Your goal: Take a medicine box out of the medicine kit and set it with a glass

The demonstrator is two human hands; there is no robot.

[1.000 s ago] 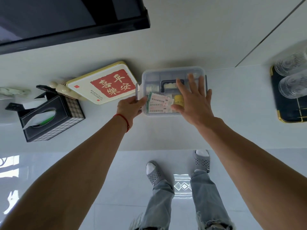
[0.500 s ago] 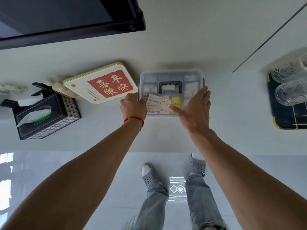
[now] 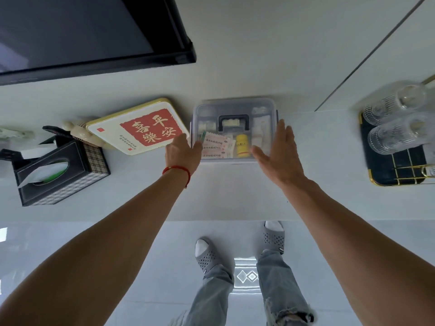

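from the head view, the clear medicine kit (image 3: 234,129) sits closed on the white tabletop (image 3: 235,196), against the wall, with a dark carry handle (image 3: 233,121) in the middle of its lid. through the lid show pink-and-white medicine boxes (image 3: 217,147) at the near left and a yellow bottle (image 3: 242,147) just beside them. the left hand (image 3: 182,154) is at the kit's near left corner, its fingers (image 3: 196,148) bent loosely against the side wall, not plainly wrapped round anything. the right hand (image 3: 279,154) is at the kit's right side with fingers (image 3: 283,132) straight and together, thumb spread toward the front edge; whether the palm touches the kit cannot be told. well to the right, ribbed glasses (image 3: 393,128) lie on a dark gold-rimmed tray (image 3: 400,172). left of the kit lies a cream tin (image 3: 138,127) with a red panel, and further left a checked tissue box (image 3: 58,172). a dark screen (image 3: 89,36) hangs on the wall above. below the tabletop edge are grey slippers (image 3: 207,255) on a tiled floor.
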